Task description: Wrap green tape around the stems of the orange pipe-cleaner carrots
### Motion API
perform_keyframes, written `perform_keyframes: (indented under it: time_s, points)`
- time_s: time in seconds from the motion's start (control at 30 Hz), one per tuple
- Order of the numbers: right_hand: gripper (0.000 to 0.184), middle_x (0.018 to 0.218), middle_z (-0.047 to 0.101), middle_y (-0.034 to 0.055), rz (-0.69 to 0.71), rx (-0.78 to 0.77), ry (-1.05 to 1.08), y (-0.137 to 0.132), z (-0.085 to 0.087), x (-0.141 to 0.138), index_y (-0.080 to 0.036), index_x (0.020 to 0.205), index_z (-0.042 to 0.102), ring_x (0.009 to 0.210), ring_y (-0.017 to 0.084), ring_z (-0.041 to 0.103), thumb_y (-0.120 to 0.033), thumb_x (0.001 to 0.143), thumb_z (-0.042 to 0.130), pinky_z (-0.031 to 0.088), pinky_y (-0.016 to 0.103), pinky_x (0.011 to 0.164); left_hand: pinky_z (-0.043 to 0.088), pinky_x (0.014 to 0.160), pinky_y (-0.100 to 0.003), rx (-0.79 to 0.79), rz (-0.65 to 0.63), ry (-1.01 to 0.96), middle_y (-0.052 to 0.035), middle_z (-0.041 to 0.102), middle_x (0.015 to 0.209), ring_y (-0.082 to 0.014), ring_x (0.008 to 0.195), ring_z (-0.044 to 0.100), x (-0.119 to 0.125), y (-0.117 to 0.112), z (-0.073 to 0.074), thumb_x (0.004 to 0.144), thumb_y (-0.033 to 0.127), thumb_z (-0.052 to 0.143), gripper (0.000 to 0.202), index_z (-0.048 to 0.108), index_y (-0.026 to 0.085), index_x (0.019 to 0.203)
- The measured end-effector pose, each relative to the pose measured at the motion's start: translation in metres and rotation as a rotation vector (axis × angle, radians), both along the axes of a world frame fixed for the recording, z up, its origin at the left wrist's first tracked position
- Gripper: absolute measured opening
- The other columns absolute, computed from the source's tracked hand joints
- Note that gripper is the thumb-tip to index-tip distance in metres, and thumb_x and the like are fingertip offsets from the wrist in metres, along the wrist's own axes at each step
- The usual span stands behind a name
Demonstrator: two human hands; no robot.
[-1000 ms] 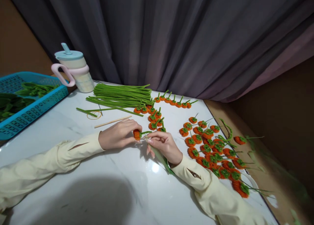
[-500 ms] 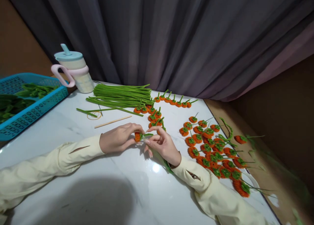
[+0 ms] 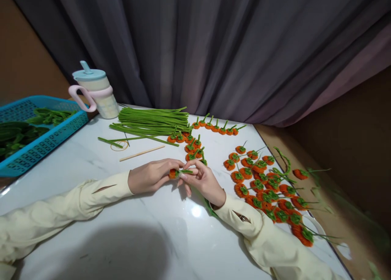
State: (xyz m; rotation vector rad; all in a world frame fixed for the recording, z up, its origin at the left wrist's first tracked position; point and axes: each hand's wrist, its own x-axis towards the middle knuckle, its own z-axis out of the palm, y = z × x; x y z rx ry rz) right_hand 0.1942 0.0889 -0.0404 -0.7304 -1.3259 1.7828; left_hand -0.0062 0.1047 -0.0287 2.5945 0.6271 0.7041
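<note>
My left hand (image 3: pixel 151 175) pinches a small orange pipe-cleaner pumpkin (image 3: pixel 173 173) with a green top, low over the white marble table (image 3: pixel 122 215). My right hand (image 3: pixel 204 180) meets it from the right, fingers closed on the pumpkin's green stem (image 3: pixel 185 171). A green strip runs under my right wrist (image 3: pixel 210 208). Both sleeves are cream. Many finished orange pumpkins (image 3: pixel 265 190) lie in a cluster to the right of my hands.
A bundle of green pipe cleaners (image 3: pixel 152 119) lies at the back, with a row of pumpkins (image 3: pixel 218 127) beside it. A wooden stick (image 3: pixel 142 152) and a rubber band (image 3: pixel 119 145) lie nearby. A lidded cup (image 3: pixel 94 90) and a blue basket (image 3: pixel 42 143) of green leaves stand left. A dark curtain hangs behind.
My right hand has moved up from the table and closed in on the stem next to my left fingers. The view has shifted slightly, so things sit lower in the picture.
</note>
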Motion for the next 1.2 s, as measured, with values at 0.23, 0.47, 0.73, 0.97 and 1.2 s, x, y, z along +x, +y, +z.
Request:
perform_keyframes:
  time_s: [0.23, 0.47, 0.73, 0.97, 1.2]
  points:
    - [0.031, 0.062, 0.066, -0.0024, -0.034, 0.016, -0.010, 0.0004, -0.0005, 0.0001, -0.017, 0.085, 0.047, 0.036, 0.007, 0.053, -0.037, 0.072, 0.067, 0.043, 0.019, 0.040, 0.047, 0.091, -0.032, 0.038, 0.059, -0.059, -0.0138, 0.052, 0.123, -0.0183, 0.112, 0.052, 0.0014, -0.0022, -0.0066, 0.089, 0.012, 0.041, 0.035, 0.032, 0.015, 0.123]
    - [0.029, 0.063, 0.066, -0.0009, -0.033, -0.002, -0.021, -0.0018, 0.0017, 0.0002, -0.017, 0.080, 0.048, 0.039, 0.007, 0.053, -0.035, 0.071, 0.069, 0.044, 0.020, 0.042, 0.046, 0.095, -0.033, 0.084, 0.018, -0.050, -0.0142, 0.050, 0.128, -0.0194, 0.118, 0.048, 0.0017, -0.0024, -0.0052, 0.089, 0.012, 0.042, 0.030, 0.038, 0.016, 0.119]
    - [0.026, 0.059, 0.064, -0.0007, -0.058, 0.021, -0.041, -0.0012, 0.0004, -0.0003, -0.016, 0.077, 0.050, 0.038, 0.007, 0.052, -0.035, 0.073, 0.067, 0.041, 0.020, 0.040, 0.044, 0.097, -0.029, 0.052, 0.032, -0.049, -0.0136, 0.051, 0.127, -0.0170, 0.118, 0.049, 0.0026, -0.0059, -0.0033, 0.088, 0.010, 0.042, 0.036, 0.036, 0.015, 0.123]
    - [0.026, 0.057, 0.063, -0.0014, -0.077, 0.023, -0.054, -0.0011, -0.0003, -0.0003, -0.016, 0.077, 0.052, 0.039, 0.007, 0.051, -0.036, 0.072, 0.068, 0.039, 0.019, 0.041, 0.045, 0.097, -0.031, 0.078, 0.024, -0.048, -0.0138, 0.051, 0.127, -0.0172, 0.118, 0.048, 0.0035, -0.0057, -0.0015, 0.088, 0.009, 0.041, 0.036, 0.037, 0.016, 0.123]
    - [0.024, 0.058, 0.063, -0.0008, -0.102, 0.064, -0.081, -0.0026, 0.0040, 0.0007, -0.016, 0.075, 0.055, 0.040, 0.008, 0.051, -0.036, 0.071, 0.069, 0.041, 0.022, 0.042, 0.049, 0.092, -0.033, 0.185, -0.015, -0.058, -0.0148, 0.053, 0.124, -0.0196, 0.116, 0.051, 0.0009, -0.0008, -0.0052, 0.089, 0.014, 0.044, 0.035, 0.038, 0.017, 0.124]
